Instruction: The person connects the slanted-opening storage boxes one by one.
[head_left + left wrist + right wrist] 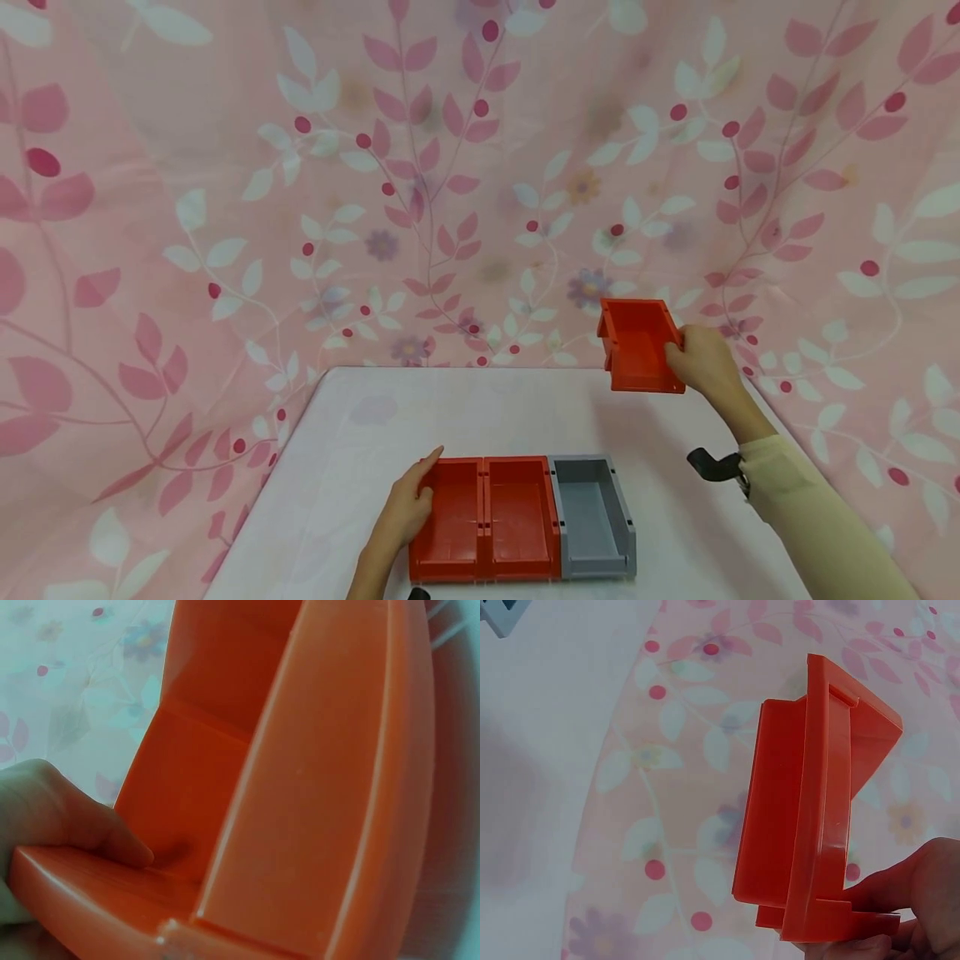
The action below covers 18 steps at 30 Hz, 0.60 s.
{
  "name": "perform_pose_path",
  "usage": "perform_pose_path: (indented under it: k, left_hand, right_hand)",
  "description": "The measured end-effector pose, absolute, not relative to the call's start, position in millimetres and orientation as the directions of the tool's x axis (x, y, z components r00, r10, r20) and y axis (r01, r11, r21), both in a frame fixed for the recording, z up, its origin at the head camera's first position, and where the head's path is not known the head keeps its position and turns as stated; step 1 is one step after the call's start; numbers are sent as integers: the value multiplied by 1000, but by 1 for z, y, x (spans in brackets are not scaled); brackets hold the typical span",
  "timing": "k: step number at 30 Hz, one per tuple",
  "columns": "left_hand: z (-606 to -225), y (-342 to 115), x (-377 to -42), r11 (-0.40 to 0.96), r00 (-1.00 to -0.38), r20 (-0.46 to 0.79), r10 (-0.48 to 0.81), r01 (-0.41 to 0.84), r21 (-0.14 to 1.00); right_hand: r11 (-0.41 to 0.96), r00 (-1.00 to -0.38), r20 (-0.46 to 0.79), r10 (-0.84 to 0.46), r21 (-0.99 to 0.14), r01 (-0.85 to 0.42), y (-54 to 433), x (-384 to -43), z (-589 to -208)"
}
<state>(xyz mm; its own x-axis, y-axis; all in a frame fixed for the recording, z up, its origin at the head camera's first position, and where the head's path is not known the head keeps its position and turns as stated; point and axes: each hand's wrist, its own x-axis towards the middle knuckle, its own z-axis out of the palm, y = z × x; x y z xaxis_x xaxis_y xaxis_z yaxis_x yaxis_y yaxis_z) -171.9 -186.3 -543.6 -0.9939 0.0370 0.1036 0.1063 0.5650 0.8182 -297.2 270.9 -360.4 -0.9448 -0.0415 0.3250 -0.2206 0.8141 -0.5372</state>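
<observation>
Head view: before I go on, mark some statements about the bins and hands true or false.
1. The right hand holds the raised red bin. True.
2. The middle red bin stands beside the gray bin. True.
3. The raised red bin touches the gray bin. False: they are apart.
4. The left hand grips the left red bin. True.
5. The gray bin is the leftmost on the table. False: it is the rightmost.

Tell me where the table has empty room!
The table is bare left of the left hand, right of the gray bin and behind the two red bins beside it. Crowded: front middle, where those three bins stand together.
</observation>
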Motion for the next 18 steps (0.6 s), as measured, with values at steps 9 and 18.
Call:
perform_pose_path:
  k: [9,18]
  left_hand:
    - [-544,-188,-173,588,-992,117,40,118,800]
    - [-547,-199,-179,605,-994,105,17,94,790]
  right_hand:
    - [828,-940,340,-30,-519,-214,275,-291,-360]
    - [831,-940,339,-32,-513,-213,280,-284,-360]
